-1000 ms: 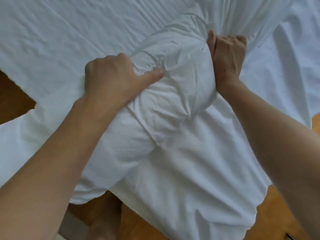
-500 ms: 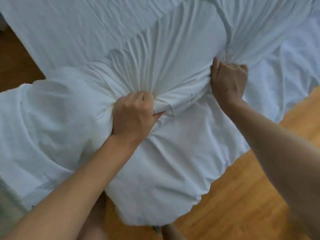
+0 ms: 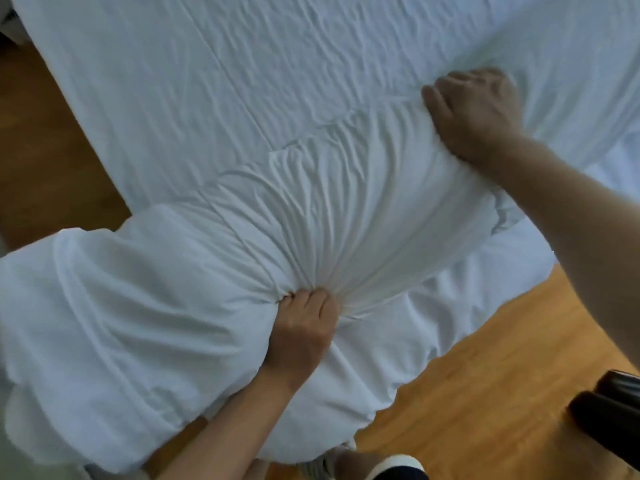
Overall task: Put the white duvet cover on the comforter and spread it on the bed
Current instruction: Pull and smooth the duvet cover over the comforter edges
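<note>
Duvet cover (image 3: 346, 209) fabric is bunched tight in our left hand (image 3: 301, 334) while our right hand (image 3: 476, 112) grips it farther up the bed (image 3: 207, 81).

2 hands (image 3: 301, 327) (image 3: 474, 112), 1 duvet cover (image 3: 346, 209), 1 bed (image 3: 173, 81), 1 shoe (image 3: 394, 467), possibly 2 dark chair legs (image 3: 609, 420).

Duvet cover (image 3: 346, 209) lying bunched across bed (image 3: 214, 64), near edge overhanging floor (image 3: 460, 393). Left hand (image 3: 301, 332) gripping near folds; right hand (image 3: 476, 110) gripping farther back, right. Dark furniture (image 3: 609, 417) standing lower right.
</note>
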The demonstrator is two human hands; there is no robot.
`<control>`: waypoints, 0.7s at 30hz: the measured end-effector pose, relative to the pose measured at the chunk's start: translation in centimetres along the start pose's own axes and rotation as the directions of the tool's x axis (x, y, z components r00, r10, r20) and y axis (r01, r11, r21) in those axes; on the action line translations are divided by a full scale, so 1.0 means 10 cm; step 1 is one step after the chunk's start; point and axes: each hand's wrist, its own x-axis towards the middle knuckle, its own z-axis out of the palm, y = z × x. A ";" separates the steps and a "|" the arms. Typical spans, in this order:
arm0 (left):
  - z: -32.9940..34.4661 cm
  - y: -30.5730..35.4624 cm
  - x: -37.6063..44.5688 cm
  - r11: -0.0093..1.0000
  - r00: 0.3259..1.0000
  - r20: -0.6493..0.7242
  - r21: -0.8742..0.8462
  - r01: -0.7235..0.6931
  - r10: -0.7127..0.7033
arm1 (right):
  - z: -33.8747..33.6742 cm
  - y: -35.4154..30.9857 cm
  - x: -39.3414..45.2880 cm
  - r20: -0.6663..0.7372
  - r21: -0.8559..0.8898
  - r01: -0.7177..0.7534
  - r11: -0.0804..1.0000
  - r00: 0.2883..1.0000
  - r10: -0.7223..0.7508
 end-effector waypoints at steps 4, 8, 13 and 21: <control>-0.35 0.25 0.07 0.933 0.972 0.140 -0.282 0.223 -0.190 | 0.14 -0.08 -0.13 -0.025 -0.078 -0.105 0.991 0.994 0.103; -0.86 0.45 0.72 0.787 0.882 -0.105 -0.509 0.349 -0.459 | 0.21 0.02 -0.36 -0.071 -0.041 -0.206 0.978 0.977 0.203; -0.63 0.13 1.08 0.796 0.795 -0.043 0.003 0.606 -0.605 | 0.29 0.10 -0.76 -0.280 0.124 -0.277 0.953 0.912 0.301; -0.23 0.91 0.46 0.708 0.726 -0.197 0.164 0.687 -0.659 | 0.25 0.44 -1.32 -0.287 0.283 0.025 0.959 0.956 0.060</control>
